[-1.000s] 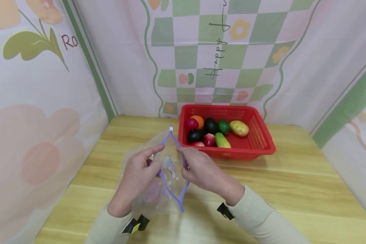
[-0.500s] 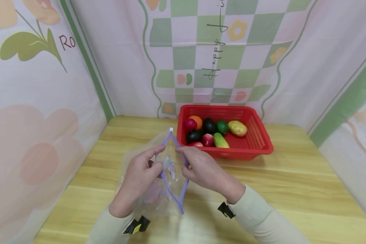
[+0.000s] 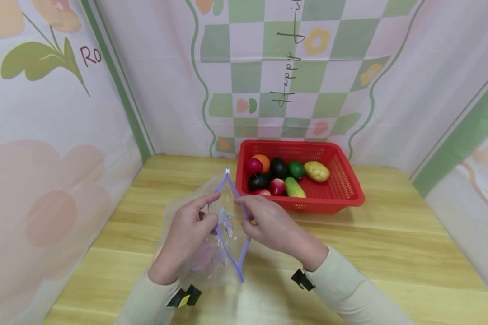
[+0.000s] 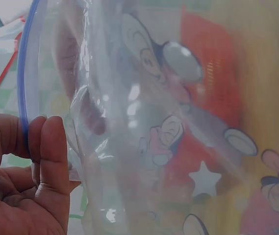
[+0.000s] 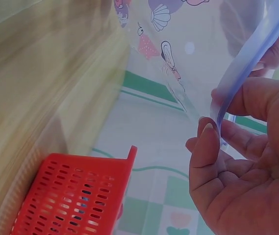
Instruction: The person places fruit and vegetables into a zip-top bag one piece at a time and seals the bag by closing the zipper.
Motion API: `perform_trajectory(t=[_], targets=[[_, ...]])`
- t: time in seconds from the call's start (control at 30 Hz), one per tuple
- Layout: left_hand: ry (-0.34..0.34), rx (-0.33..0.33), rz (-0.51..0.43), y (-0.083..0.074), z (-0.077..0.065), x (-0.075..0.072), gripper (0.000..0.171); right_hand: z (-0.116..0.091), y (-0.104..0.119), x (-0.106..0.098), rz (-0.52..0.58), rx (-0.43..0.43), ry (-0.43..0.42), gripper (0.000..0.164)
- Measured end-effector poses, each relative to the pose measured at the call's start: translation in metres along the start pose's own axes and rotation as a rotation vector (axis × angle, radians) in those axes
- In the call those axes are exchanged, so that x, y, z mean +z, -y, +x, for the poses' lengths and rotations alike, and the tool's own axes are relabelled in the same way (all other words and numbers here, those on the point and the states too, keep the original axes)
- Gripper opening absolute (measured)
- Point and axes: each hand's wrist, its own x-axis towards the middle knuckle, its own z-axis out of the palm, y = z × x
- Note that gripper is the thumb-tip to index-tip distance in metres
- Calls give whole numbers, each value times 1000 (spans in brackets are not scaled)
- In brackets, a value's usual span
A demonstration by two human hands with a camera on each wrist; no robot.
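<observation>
A clear zip bag with cartoon prints stands between my hands, its purple-edged mouth spread into a diamond. With thumb and fingers my left hand pinches the left edge of the mouth. On the opposite edge, my right hand pinches the purple strip. A small white slider sits at the far corner of the mouth. The left wrist view has the purple strip between thumb and fingers. Close up in the right wrist view, thumb and fingertips grip the other strip. No contents show inside the bag.
Behind the right hand, a red basket holds an orange, a potato, a green cucumber-like piece and several dark or red round produce pieces. The wooden table meets a printed curtain at the back and sides.
The view shifts slightly. Both hands keep their hold on the bag's edges, and its mouth stays spread with hardly any movement.
</observation>
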Motion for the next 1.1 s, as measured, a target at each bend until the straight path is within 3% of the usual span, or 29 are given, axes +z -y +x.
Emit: perform_trajectory(t=[0.23, 0.4, 0.7, 0.87, 1.1], targets=[[-4, -16, -15, 0, 3, -1, 48, 1, 1, -4, 27, 9, 1, 44], [-13, -12, -27, -1, 5, -3, 48, 5, -3, -16, 74, 20, -58, 41], [-32, -25, -40, 0, 4, -5, 49, 23, -27, -42, 44, 179, -149, 36], [-36, -34, -56, 2, 4, -4, 48, 35, -36, -47, -50, 228, -115, 40], [-32, -40, -81, 4, 4, -3, 49, 59, -50, -38, -238, 305, 32, 43]])
